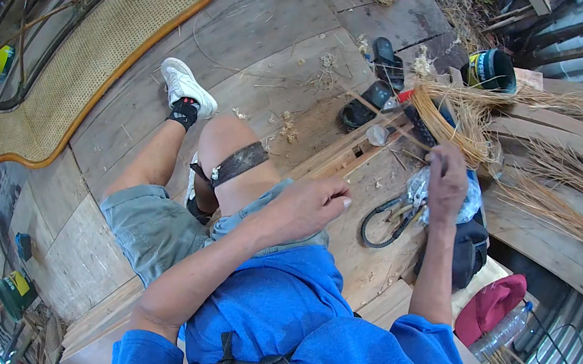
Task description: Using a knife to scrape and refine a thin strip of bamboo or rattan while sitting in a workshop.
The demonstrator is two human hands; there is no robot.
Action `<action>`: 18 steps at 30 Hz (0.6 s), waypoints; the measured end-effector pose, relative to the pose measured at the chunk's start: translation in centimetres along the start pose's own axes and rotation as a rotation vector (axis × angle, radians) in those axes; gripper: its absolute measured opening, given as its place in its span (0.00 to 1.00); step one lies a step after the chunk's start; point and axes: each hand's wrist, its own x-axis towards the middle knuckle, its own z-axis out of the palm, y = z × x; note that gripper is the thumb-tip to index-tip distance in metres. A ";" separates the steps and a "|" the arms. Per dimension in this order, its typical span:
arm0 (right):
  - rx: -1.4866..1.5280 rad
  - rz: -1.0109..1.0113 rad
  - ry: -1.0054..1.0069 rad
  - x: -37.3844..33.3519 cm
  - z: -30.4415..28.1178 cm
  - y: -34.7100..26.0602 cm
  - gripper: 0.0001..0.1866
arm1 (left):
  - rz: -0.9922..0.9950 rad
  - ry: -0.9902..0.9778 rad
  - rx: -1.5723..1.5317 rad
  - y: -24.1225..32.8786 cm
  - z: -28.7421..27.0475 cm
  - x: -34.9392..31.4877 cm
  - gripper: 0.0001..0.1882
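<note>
And the hands are well apart: the left hand (306,208) curls over the lap, the right hand (447,184) bends its fingers beside the straw-coloured bundle (449,126); whether either grips anything, I can't tell. Trouble may lurk here: a careless drop of the right could catch the black-handled tool (379,207) just below, and a tug could tangle loose strands. The thin strip (384,119) runs up-left from the right fingertips, well beyond the left.
</note>
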 end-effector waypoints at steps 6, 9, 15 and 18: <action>0.185 0.009 -0.159 -5.3 0.8 -4.3 0.06 | 0.499 0.740 0.546 -1.5 2.9 2.7 0.16; 0.242 -0.001 -0.290 -6.5 0.9 -4.9 0.10 | 0.588 0.730 0.771 -1.1 3.3 3.1 0.16; 0.392 0.095 0.033 -7.6 0.9 -5.4 0.10 | 0.273 0.056 0.686 -4.5 4.5 4.1 0.10; 0.519 0.604 0.214 -7.8 -0.2 -4.4 0.05 | 0.404 0.188 0.603 -6.0 4.9 4.1 0.09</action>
